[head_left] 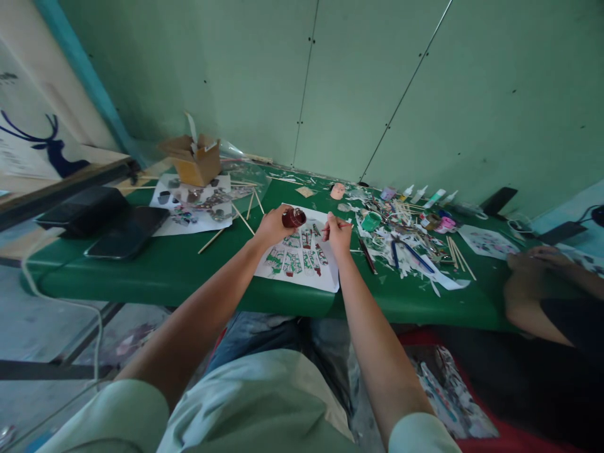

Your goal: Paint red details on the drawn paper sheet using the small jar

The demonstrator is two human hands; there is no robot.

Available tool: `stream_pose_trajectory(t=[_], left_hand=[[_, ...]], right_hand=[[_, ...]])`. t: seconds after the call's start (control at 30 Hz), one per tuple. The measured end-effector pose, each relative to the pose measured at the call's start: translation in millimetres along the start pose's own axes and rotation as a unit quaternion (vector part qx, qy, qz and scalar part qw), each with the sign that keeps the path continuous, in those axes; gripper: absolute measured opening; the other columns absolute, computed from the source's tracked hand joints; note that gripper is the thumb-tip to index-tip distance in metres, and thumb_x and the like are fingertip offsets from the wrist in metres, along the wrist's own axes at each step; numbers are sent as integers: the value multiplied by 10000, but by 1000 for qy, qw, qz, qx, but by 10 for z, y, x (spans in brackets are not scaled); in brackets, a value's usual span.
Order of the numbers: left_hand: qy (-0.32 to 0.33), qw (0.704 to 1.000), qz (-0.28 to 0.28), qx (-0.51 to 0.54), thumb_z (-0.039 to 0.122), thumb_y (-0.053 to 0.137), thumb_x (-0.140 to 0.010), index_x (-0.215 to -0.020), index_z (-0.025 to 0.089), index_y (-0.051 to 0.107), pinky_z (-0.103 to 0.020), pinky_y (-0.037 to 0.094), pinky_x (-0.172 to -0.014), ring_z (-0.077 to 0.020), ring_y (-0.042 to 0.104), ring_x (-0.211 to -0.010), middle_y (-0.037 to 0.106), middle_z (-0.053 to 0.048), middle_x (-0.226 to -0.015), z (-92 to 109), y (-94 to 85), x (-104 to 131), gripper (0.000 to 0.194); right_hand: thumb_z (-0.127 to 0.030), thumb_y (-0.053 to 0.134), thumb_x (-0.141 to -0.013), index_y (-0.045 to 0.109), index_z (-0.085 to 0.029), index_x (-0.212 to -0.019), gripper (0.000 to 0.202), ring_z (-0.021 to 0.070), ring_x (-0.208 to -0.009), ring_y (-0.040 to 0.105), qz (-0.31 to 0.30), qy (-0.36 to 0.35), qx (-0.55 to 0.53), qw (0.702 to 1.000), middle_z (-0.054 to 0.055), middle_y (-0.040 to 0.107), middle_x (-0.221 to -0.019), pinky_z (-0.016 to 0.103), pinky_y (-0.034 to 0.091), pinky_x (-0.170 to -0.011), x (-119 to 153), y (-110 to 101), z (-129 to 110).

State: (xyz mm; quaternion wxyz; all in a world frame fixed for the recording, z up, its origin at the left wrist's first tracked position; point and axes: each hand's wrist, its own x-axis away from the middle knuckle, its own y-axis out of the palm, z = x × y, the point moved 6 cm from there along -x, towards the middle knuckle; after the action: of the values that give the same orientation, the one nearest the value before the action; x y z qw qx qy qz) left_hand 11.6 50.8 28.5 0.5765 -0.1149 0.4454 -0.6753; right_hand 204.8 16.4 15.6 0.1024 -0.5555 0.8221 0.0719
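dark red jar point(294, 218) in left hand point(272, 228), over printed paper point(324, 280) on table point(226, 269)
clasping jar around its side with left fingers — probably light, stiff and smooth, maybe slippery if wet; best to take hold at the wall, below the rim. pressing together fingertips of right hand point(338, 235), near the jar — cannot tell if pinching something thin. inside jar, dark red colour, apparently paint. farther right, green tub point(371, 221), too small to tell how full; at back left, open cardboard box point(201, 170) with white piece point(191, 128) standing up inside.
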Motion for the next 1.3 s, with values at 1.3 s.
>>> stream_pose_trajectory(t=[1.3], left_hand=[[-43,999,-8,15,461,647,-639,-1139,204,437,-350,437,-770,-288,586,-989,621,-108,-1053,-82,24,3,599]], right_hand=[[-461,537,-734,420,-200,-488,377,81,-293,396,-62,10,103,993,-57,402,-364,207,330,-334,11,84,126]])
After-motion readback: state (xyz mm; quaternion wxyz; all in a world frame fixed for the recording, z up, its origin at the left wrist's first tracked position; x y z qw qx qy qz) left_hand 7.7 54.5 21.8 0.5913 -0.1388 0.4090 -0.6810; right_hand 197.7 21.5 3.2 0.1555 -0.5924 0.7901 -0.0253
